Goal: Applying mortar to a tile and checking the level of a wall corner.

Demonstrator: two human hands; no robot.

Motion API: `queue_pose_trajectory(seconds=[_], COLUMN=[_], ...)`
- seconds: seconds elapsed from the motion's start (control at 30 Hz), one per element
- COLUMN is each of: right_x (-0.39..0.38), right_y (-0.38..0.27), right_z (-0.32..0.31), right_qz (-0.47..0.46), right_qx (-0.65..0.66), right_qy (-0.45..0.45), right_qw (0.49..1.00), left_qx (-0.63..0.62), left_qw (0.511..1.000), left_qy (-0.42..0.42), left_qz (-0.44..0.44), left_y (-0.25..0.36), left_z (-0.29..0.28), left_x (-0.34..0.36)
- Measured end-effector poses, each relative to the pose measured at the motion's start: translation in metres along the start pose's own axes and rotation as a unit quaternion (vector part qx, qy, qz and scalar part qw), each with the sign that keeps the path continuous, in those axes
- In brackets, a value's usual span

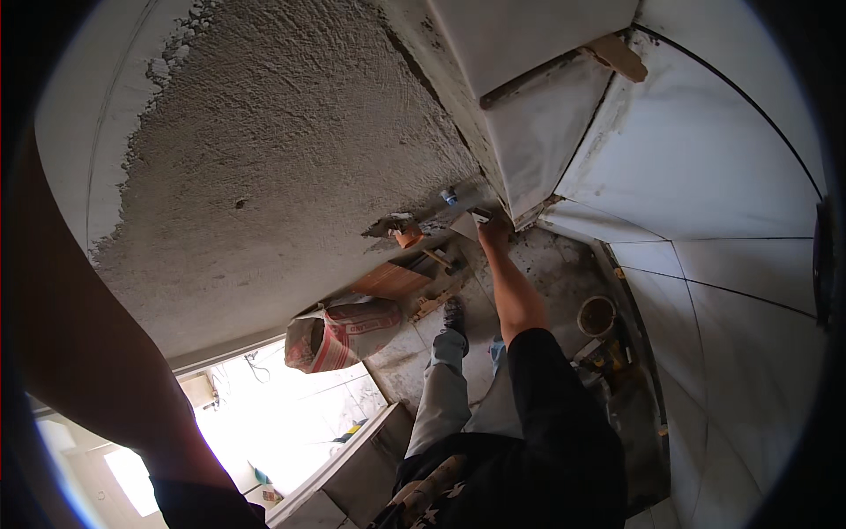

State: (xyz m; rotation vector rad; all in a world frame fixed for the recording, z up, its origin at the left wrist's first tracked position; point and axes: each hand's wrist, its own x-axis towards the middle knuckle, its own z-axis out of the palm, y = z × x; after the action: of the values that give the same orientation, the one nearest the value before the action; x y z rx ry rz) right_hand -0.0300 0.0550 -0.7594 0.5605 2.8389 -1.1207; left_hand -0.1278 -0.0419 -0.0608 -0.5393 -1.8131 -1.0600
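My right hand [493,229] is closed on a flat metal tool [467,226], apparently a trowel or scraper, low on the rough plastered wall [282,132] where it meets the tiled corner. Just left of and above the tool is a small blue pipe fitting [448,197]. Further left, an orange pipe end [407,234] sits in a broken hole in the plaster. My left forearm rises along the left edge of the head view, its hand out of sight.
A long-handled tool [439,259], terracotta pieces [388,280] and an open red-and-white sack [344,335] lie by the wall's foot. A bucket [596,316] stands right of my legs, beside white tiled walls [731,326]. A bright doorway opens at lower left.
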Motion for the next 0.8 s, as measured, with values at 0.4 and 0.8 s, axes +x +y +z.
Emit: queue_pose_trajectory(seconds=[0.4, 0.8], right_x=[-0.181, -0.36], right_y=[0.066, 0.447], right_z=[-0.078, -0.305], right_qz=[-0.036, 0.159], right_qx=[-0.029, -0.072], right_qy=[-0.314, -0.17], right_qw=[0.948, 0.97], left_qx=[-0.253, -0.219], left_qw=[0.966, 0.972], left_qy=[0.048, 0.077], left_qz=[0.023, -0.03], left_y=[0.104, 0.141], left_z=[0.068, 0.045], left_x=[0.034, 0.06])
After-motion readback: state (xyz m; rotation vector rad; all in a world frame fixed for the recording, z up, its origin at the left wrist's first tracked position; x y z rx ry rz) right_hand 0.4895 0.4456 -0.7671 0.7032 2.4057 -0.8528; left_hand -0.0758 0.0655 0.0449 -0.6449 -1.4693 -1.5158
